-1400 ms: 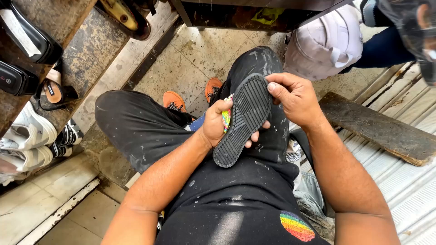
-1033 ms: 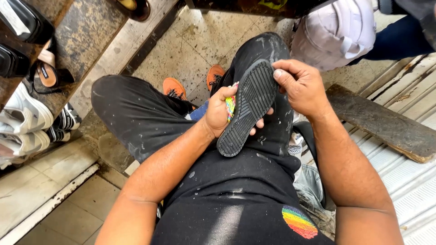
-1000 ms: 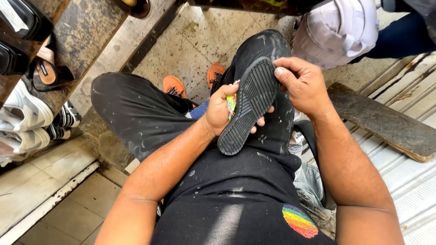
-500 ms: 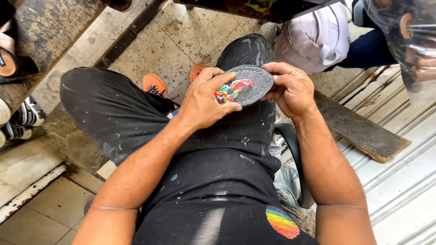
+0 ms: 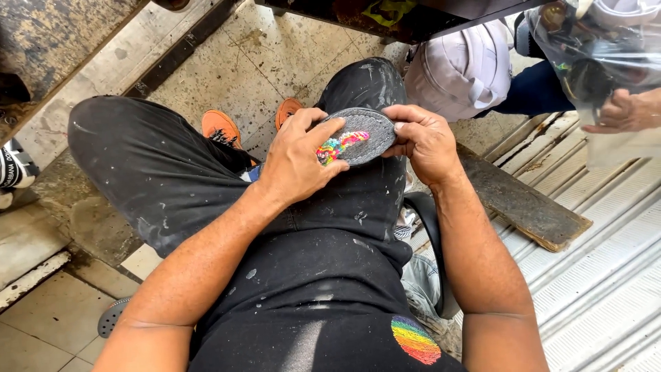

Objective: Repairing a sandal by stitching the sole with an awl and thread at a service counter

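Both our left hand (image 5: 296, 162) and right hand (image 5: 423, 141) grip the grey insole (image 5: 361, 134), rainbow patch up, above our black-trousered knee (image 5: 365, 83).

Both bare forearms converge above the lap on the grey insole (image 5: 361, 134): left hand (image 5: 299, 162) lies palm-down over its near end, right hand (image 5: 423, 141) pinches its far edge.

Bright, even daylight, soft shadows, sharp focus, slight wide-angle stretch.

Grey insole (image 5: 361, 136), rainbow-coloured patch facing up, lies flat above the lap.
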